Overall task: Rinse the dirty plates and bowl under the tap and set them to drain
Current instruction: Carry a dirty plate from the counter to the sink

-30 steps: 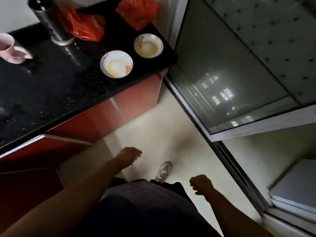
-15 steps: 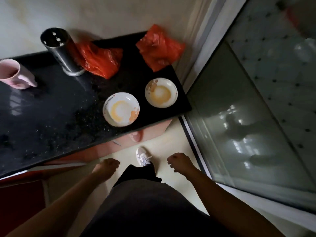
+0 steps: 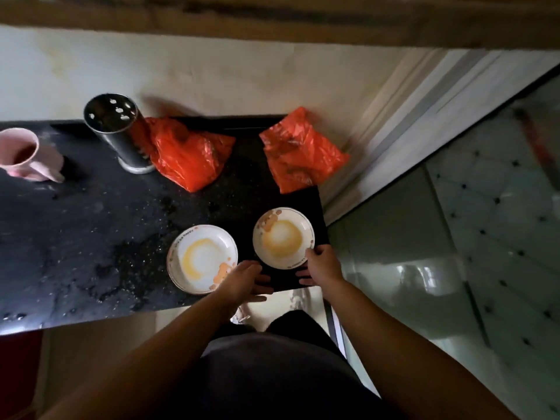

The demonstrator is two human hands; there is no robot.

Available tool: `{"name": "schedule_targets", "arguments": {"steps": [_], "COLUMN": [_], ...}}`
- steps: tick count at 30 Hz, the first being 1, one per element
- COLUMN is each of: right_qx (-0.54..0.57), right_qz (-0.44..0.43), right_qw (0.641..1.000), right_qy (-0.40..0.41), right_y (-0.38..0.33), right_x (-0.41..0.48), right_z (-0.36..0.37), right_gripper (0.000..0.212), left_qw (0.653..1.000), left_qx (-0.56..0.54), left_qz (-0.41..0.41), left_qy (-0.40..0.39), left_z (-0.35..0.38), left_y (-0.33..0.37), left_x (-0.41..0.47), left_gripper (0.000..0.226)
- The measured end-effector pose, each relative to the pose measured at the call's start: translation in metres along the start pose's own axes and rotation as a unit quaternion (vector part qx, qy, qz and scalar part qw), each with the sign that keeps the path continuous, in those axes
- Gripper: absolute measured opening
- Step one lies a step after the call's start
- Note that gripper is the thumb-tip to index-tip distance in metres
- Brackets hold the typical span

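The left hand (image 3: 242, 281) is laid flat over the near right rim of the left white round plate with a yellow stain ring (image 3: 202, 258), fingers spread and pointing right across the dark counter surface; no grip around the rim is seen. The right hand (image 3: 322, 265) is placed at the near right edge of the right white round plate with an orange-yellow stain ring (image 3: 283, 237), thumb touching the rim, fingers extended and apart below it; whether the plate is pinched cannot be told. Both plates are seen lying flat, side by side and apart, near the front right corner of the speckled black stone countertop (image 3: 75, 237). Behind them, two crumpled orange plastic bags (image 3: 188, 156) (image 3: 300, 154) are noted against the wall. A perforated cylindrical metal holder (image 3: 119, 131) stands upright beside the left bag. A pink ceramic mug (image 3: 22, 156) is noted at the far left.
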State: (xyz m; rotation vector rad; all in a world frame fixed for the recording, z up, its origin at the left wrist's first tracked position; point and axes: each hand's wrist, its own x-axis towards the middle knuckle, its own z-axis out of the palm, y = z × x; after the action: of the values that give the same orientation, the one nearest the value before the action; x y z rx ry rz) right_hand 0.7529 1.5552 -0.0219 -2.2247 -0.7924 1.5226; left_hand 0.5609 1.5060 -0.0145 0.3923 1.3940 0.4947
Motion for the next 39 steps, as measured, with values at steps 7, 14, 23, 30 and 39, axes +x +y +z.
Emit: {"name": "schedule_targets", "arguments": {"steps": [7,14,23,30,39], "right_qx": [-0.111,-0.184,-0.294,-0.38,-0.415], "right_qz": [-0.098,-0.195,-0.303,-0.382,-0.398], "right_qw": [0.984,0.946,0.845,0.743,0.643], "right_qy": [-0.102,-0.184,-0.327,-0.396,-0.505], "right_y": [-0.009,-0.047,-0.064,-0.041,0.0], "right_x": [0.02,-0.003,-0.107,-0.216,-0.334], "right_z": [-0.025,-0.021,0.085,0.219,0.398], "right_gripper": [0.023,0.027,0.02,0.017,0.013], "left_qw": [0.991,0.972,0.881,0.787,0.704], "left_qx": [-0.055,-0.135,-0.37,-0.483,-0.513], "left_qz": [0.016,0.068,0.149,0.22,0.249], "left_qy": [0.125,0.181,0.255,0.313,0.423], "left_z": [0.031,0.026,-0.055,-0.156,-0.282], "left_y": [0.011,-0.015,-0.083,-0.163,-0.257], "left_x": [0.016,-0.02,-0.119,-0.215,-0.305], "left_gripper": [0.029,0.02,0.021,0.032,0.034]}}
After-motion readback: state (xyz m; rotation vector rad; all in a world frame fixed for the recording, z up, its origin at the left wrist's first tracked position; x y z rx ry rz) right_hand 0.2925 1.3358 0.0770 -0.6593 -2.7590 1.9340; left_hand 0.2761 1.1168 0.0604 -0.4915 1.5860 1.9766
